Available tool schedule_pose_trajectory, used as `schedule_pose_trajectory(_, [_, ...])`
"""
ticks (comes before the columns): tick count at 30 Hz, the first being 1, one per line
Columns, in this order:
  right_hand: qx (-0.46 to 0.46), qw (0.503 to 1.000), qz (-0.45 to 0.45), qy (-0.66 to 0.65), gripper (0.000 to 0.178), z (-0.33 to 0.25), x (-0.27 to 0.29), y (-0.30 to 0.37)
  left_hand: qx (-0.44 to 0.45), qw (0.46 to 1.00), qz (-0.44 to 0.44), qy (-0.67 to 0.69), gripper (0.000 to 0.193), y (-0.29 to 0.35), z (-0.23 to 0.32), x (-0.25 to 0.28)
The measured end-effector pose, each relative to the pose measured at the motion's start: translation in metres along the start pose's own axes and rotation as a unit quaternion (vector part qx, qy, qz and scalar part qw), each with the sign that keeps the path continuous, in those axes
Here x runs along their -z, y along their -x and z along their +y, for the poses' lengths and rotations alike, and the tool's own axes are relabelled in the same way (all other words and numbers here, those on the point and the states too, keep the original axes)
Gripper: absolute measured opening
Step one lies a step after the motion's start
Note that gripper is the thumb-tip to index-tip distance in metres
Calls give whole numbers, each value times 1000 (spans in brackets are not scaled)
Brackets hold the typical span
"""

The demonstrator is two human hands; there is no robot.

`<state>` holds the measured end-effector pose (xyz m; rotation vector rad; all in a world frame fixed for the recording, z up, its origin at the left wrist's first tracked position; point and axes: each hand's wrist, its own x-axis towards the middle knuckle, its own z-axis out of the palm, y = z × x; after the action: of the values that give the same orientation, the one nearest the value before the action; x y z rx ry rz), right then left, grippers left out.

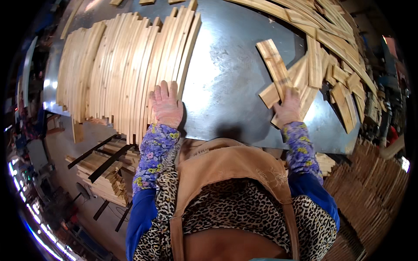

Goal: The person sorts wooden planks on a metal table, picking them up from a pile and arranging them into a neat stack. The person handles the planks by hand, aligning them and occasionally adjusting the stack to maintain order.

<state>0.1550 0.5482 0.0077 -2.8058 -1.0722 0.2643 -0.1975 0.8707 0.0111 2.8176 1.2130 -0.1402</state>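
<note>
My left hand lies flat, fingers extended, on the near right part of a long row of narrow wooden strips. These stand side by side, packed close, on a metal tabletop. At the right, my right hand closes on the near end of a short wooden board, which slants away to the far left. Other loose boards lie crossed beneath and beside it. Part of my right hand's grip is hidden behind the hand itself.
A jumbled heap of wooden pieces covers the table's right side, with long strips along the far edge. Below the table at left, stacked boards rest by dark metal bars. More stacked wood stands at lower right.
</note>
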Motion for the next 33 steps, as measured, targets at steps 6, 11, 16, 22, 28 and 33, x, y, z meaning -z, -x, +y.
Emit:
schedule_pose_trajectory(6, [-167, 977, -128, -26, 88, -9, 47, -4, -43, 984, 24, 173, 68, -11, 31, 16])
schedule_pose_trajectory(11, [-190, 716, -204, -640, 64, -96, 0, -75, 25, 732, -174, 659, 87, -28, 160, -35])
schedule_pose_trajectory(16, [-3, 902, -136, -410, 71, -71, -28, -164, 133, 847, -212, 469, 56, -61, 141, 6])
schedule_pose_trajectory(22, [139, 974, -57, 168, 101, 57, 96, -310, 140, 983, 78, -88, 88, 22, 45, -2])
schedule_pose_trajectory(28, [146, 954, -130, 228, 103, 88, 110, -368, 82, 957, 274, 33, 65, -46, 114, -5])
schedule_pose_trajectory(33, [112, 884, -435, 128, 74, -16, 128, -338, 259, 589, -86, 761, 73, -110, 295, -3])
